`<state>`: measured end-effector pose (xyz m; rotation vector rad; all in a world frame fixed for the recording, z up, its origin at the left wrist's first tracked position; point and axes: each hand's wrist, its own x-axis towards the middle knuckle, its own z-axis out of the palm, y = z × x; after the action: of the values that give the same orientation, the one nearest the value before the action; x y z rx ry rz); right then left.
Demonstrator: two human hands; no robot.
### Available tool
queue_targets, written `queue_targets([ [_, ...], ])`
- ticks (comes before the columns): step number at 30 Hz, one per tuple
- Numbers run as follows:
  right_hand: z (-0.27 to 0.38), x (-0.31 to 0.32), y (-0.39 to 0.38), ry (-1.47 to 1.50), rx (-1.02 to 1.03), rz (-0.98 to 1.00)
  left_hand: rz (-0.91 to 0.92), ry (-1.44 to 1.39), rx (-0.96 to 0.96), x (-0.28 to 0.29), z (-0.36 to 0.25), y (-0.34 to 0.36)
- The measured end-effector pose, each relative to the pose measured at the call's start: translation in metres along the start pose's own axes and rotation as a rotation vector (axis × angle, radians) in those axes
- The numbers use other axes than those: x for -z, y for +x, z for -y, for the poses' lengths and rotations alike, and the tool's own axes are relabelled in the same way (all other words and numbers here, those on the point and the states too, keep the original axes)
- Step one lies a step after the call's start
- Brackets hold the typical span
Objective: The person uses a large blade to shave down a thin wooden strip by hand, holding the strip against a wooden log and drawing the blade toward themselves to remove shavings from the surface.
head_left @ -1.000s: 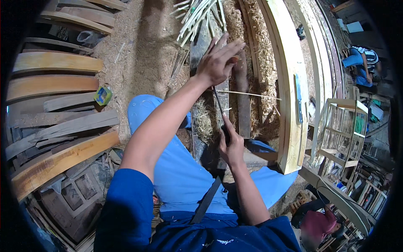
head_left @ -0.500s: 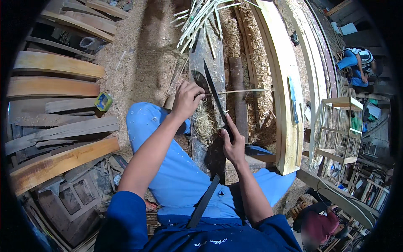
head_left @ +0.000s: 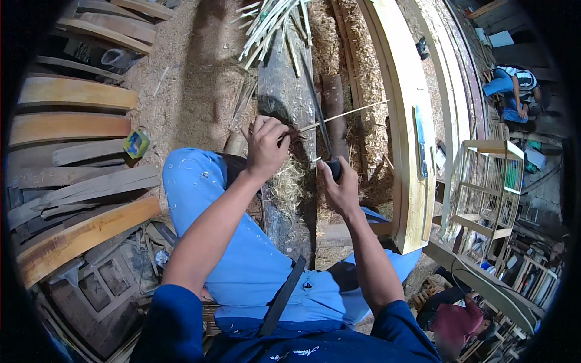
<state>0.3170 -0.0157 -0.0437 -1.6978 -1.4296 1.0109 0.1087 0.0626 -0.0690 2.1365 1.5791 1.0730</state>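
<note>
My left hand (head_left: 267, 144) is closed round the near end of a thin bamboo strip (head_left: 357, 111), with a small reddish-brown piece (head_left: 294, 132) showing at its fingertips. The strip points out to the right and slightly away from me. In my right hand (head_left: 341, 186) is the dark handle of a long knife (head_left: 322, 116), its blade pointing away and crossing the strip. Whether the edge touches the strip, I cannot tell. Below the hands, fine curled shavings (head_left: 289, 184) lie on a worn plank (head_left: 272, 85) between my legs. A pile of split strips (head_left: 275, 27) rests on the plank's far end.
A pale thick beam (head_left: 404, 199) stands close on the right, with a second knife (head_left: 422, 142) lying on it. Farther right are a wooden cage (head_left: 487, 187) and two other people. Curved boards (head_left: 72, 124) and a yellow-green box (head_left: 137, 144) line the left side.
My right hand has moved right and a little away with the knife. The strip, level before, now slants with its free end farther away. My left hand still grips it.
</note>
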Motion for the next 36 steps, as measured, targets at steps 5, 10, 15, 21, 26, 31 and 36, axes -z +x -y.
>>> queue_targets([
  [5,-0.009,-0.003,0.013,-0.074,-0.005,0.085,0.021,0.039,0.098,0.0,-0.003,-0.009],
  [10,-0.018,-0.006,0.017,-0.089,-0.017,0.133,0.046,0.084,0.175,-0.005,-0.01,-0.003],
  [15,-0.032,-0.003,0.022,-0.092,-0.075,0.136,-0.021,0.03,0.144,-0.008,-0.016,-0.002],
  [21,-0.02,-0.001,0.033,-0.168,-0.041,0.165,-0.024,-0.029,0.129,-0.008,-0.01,-0.001],
  [26,-0.009,-0.001,0.035,-0.162,-0.019,0.193,-0.014,0.015,0.128,-0.006,-0.014,-0.001],
  [31,-0.015,0.0,0.032,-0.14,0.069,0.166,0.064,0.093,0.165,-0.003,-0.018,-0.001],
  [36,-0.003,-0.002,0.037,-0.051,0.016,0.173,-0.025,0.015,0.143,-0.007,-0.017,-0.001],
])
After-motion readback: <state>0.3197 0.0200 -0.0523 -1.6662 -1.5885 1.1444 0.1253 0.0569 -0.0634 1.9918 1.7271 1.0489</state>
